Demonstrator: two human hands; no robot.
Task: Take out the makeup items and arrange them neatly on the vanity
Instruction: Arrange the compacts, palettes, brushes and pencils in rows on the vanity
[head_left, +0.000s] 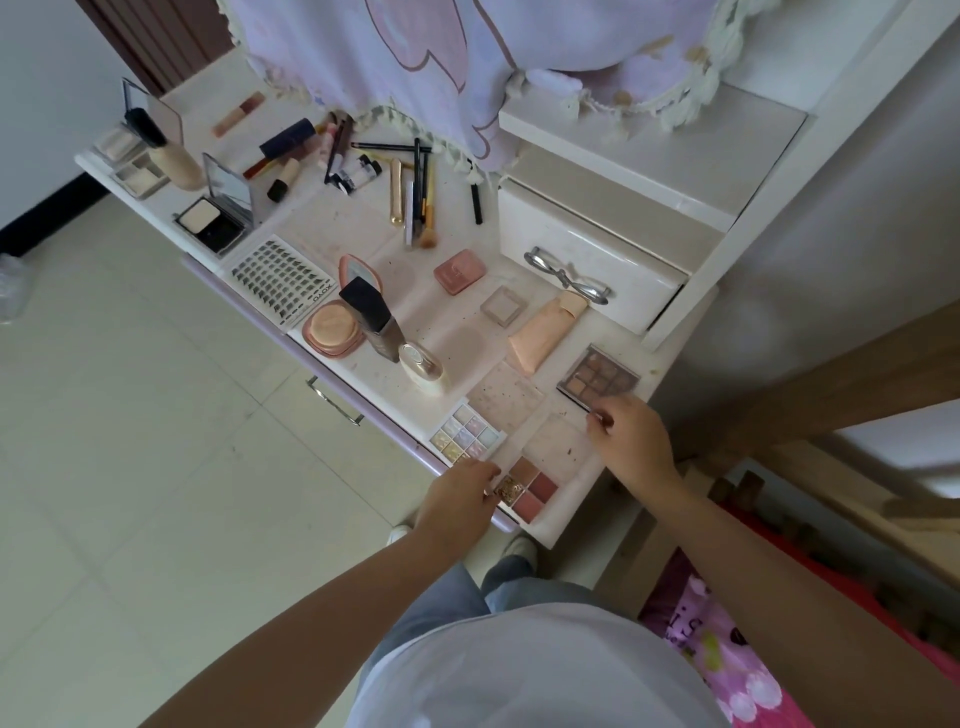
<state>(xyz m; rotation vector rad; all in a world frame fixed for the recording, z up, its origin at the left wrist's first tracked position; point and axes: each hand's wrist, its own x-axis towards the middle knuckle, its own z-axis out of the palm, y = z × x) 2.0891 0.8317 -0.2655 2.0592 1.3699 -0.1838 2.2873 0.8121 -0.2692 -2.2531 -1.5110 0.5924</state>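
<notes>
The white vanity top (457, 332) carries many makeup items. At its near edge lies a small four-pan pink and glitter eyeshadow palette (530, 488); my left hand (460, 501) touches its left side with the fingertips. My right hand (631, 436) pinches the near corner of a brown nine-pan eyeshadow palette (597, 376) at the right edge. Between the hands lie a pastel shimmer palette (467, 434) and clear palette lids (506, 397). A peach tube (545, 330), a dark foundation bottle (376, 319) and a round powder compact (332, 327) stand further back.
A small white drawer unit with a bow handle (587, 260) stands at the back right. Brushes and pencils (421, 187), a lash tray (278, 278), an open black compact (218, 218) and bottles fill the back left. A lilac cloth (415, 62) hangs over the rear. A wooden bed frame (831, 415) flanks the right.
</notes>
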